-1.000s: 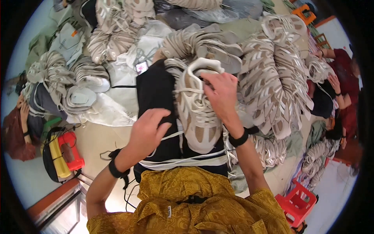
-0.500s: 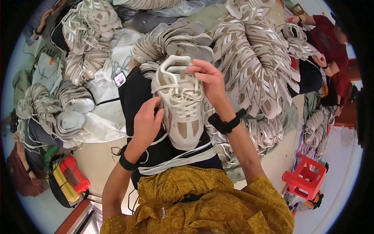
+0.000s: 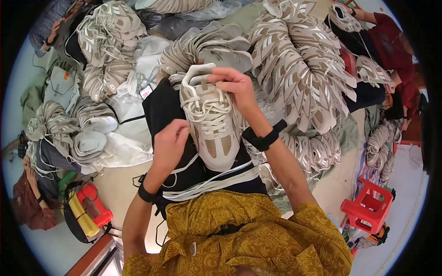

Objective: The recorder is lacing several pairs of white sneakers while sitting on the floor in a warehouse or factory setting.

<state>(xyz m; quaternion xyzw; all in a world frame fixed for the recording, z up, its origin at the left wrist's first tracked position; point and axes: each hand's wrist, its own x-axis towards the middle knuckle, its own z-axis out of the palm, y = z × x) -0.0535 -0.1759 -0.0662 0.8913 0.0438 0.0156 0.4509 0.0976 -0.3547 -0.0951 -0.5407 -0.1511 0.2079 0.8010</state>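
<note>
Holding the beige-and-white sneaker (image 3: 209,122) upright on the dark-clothed lap, the person risked letting it tip toward 9 o'clock, since only the right hand (image 3: 232,85) pinched it, fingers closed on the tongue and top laces at the collar. The left hand (image 3: 169,142) lay against the shoe's side at about 8 o'clock from it, fingers curled loosely; whether it actually gripped a lace could not be told. A loose white lace (image 3: 184,168) trailed down from that hand, and a bundle of flat white laces (image 3: 212,184) lay across the lap just below the toe, so a tug could have snagged or tangled them. The heaps of matching sneakers (image 3: 294,60) crowded close from 12 to 3 o'clock, and a dropped shoe could have been lost among them.

The shoe looked new: chunky white sole, mesh toe with tan panels, white laces threaded partway up, tongue standing tall.
</note>
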